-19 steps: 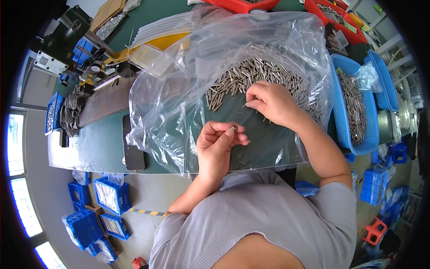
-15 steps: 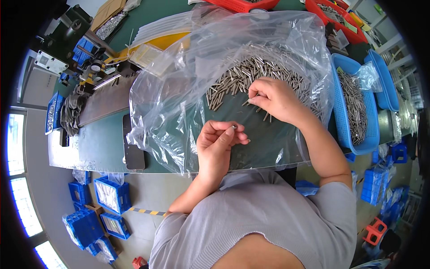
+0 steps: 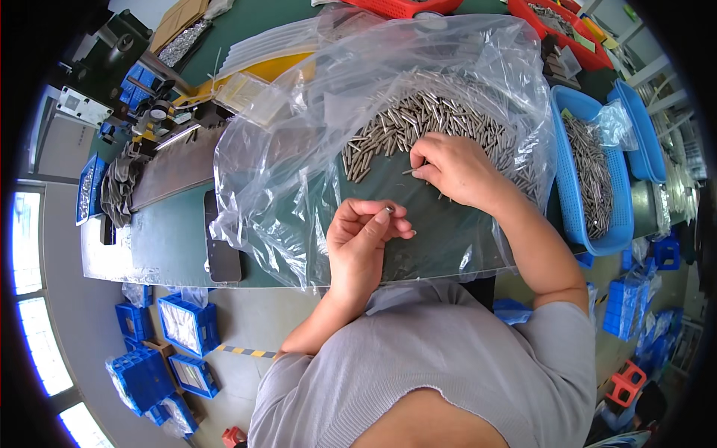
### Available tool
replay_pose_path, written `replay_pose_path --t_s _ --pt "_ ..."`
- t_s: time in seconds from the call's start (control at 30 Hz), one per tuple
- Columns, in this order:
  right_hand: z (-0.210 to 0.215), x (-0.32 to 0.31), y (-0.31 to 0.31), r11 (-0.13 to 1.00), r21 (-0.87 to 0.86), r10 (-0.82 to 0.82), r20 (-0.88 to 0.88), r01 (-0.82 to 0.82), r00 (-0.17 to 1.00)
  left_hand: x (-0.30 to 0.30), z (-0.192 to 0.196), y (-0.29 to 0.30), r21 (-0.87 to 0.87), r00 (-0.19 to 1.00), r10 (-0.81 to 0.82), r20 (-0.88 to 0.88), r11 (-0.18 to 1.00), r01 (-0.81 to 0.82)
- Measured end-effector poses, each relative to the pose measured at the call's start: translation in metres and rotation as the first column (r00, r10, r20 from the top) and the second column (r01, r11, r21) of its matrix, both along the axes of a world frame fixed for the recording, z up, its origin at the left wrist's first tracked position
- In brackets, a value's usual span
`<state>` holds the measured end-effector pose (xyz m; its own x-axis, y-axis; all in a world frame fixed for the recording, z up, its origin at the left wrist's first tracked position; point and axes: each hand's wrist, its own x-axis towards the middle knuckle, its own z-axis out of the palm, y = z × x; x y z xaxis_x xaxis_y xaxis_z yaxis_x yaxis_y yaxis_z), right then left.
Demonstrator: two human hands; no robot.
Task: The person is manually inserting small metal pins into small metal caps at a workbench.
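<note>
The left hand [image 3: 364, 237] pinches several small metal pins [image 3: 388, 211], seemingly gathered for counting. The right hand [image 3: 453, 170] nips one pin from the pin heap [image 3: 418, 123] on the clear plastic bag [image 3: 299, 172].

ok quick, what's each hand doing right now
Left hand: closed, fingers curled around small silver metal pins.
Right hand: pinching one thin silver metal pin at the heap on the clear plastic bag.
</note>
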<state>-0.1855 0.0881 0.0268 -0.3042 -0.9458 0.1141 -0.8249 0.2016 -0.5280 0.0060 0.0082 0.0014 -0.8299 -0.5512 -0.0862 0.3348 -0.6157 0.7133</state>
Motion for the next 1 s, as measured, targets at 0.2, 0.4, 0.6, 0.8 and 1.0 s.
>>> replay_pose_path --t_s 0.2,0.4,0.6,0.8,1.0 --pt "0.014 0.001 -0.001 0.992 -0.119 -0.027 0.168 0.048 0.985 -0.002 0.005 0.001 0.010 0.999 0.030 0.033 1.000 -0.030" --pt "0.026 0.018 0.002 0.992 -0.119 0.098 0.532 -0.040 0.841 -0.002 0.002 0.000 0.008 0.999 0.011 0.032 1.000 -0.011" --pt "0.019 0.025 0.001 0.983 -0.179 0.145 0.573 -0.049 0.807 -0.002 0.003 0.000 -0.004 1.000 -0.003 0.031 1.000 0.003" --pt "0.016 0.032 -0.002 0.993 -0.086 0.119 0.726 -0.082 0.677 -0.003 0.001 0.001 -0.042 1.000 -0.002 0.022 0.999 0.003" --pt "0.026 0.031 -0.003 0.985 0.101 -0.064 0.966 -0.139 0.250 -0.002 0.000 0.000 -0.023 0.999 0.019 0.031 1.000 -0.018"
